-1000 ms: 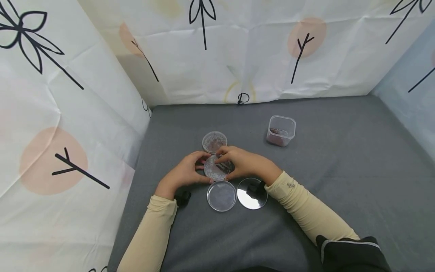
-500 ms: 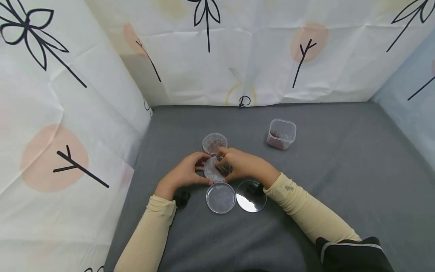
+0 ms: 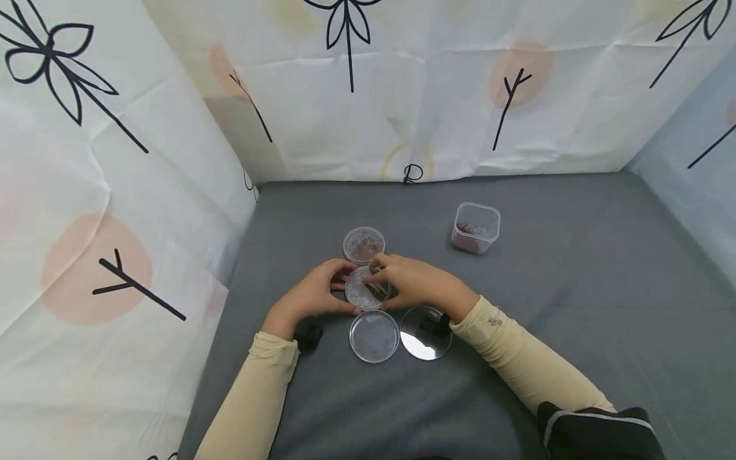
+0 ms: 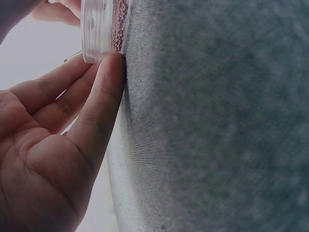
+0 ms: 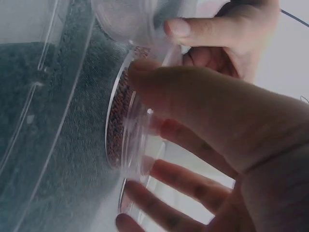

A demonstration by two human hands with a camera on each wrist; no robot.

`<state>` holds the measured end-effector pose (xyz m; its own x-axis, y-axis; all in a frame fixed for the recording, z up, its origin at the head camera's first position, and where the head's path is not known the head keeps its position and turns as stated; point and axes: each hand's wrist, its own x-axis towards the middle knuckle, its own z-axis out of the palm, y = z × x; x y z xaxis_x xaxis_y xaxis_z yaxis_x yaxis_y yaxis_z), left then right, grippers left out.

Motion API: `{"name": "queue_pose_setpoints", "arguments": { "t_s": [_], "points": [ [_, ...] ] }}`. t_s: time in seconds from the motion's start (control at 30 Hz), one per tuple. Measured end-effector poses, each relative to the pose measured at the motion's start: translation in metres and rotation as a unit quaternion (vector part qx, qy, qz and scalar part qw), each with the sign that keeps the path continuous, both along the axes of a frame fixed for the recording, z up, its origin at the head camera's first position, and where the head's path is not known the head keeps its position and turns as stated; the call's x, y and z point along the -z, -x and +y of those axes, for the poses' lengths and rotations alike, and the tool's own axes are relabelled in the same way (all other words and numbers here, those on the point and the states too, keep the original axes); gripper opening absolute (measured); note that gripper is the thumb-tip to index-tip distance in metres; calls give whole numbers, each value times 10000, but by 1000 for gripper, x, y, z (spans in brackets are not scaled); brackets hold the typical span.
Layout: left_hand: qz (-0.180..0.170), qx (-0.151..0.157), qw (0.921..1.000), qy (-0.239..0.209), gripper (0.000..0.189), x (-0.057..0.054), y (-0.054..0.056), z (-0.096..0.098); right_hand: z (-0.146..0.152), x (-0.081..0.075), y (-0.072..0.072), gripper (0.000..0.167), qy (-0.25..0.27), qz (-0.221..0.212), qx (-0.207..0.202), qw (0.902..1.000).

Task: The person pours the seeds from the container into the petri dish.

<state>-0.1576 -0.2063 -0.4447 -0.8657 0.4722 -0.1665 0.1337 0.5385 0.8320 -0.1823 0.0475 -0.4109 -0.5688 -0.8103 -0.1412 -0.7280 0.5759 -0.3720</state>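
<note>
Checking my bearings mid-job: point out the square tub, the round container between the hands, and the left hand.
Square tub (image 3: 473, 245), head view: front wall.
Round container (image 3: 360, 292), head view: its top.
Left hand (image 3: 313, 291), head view: back of the hand.

White twig-printed sheets (image 3: 448, 96) line the grey surface's (image 3: 575, 268) left and far edges; a clear tub (image 3: 476, 228) stands near the far edge.

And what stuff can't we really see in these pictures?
- Head view: the middle dish's right side, hidden by the right hand.
- Left wrist view: the rest of that dish, cut off by the top edge.
- Right wrist view: part of the left hand, also cut off on top.
- Head view: what the reddish stuff is; too small.
</note>
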Motion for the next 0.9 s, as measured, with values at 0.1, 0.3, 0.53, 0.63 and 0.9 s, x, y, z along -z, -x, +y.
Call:
{"name": "queue_pose_setpoints", "arguments": {
  "t_s": [0.1, 0.3, 0.53, 0.63, 0.9],
  "points": [
    [-9, -31, 10000, -42, 88, 1, -1, -1, 6, 1, -1, 60, -53, -51, -153, 9999],
    [2, -73, 10000, -67, 87, -3, -2, 1, 14, 4, -1, 61, 27, -58, -236, 9997],
    [14, -71, 10000, -58, 87, 0, -2, 2, 27, 2, 2, 63, 756, 175, -66, 9970],
    [69, -70, 9999, -83, 87, 1, -1, 2, 35, -2, 5, 65, 1142, 457, 122, 9923],
    [108, -81, 9999, -50, 87, 1, -2, 2, 66, -16, 15, 78, 1599, 1109, 1216, 9733]
  ]
}}
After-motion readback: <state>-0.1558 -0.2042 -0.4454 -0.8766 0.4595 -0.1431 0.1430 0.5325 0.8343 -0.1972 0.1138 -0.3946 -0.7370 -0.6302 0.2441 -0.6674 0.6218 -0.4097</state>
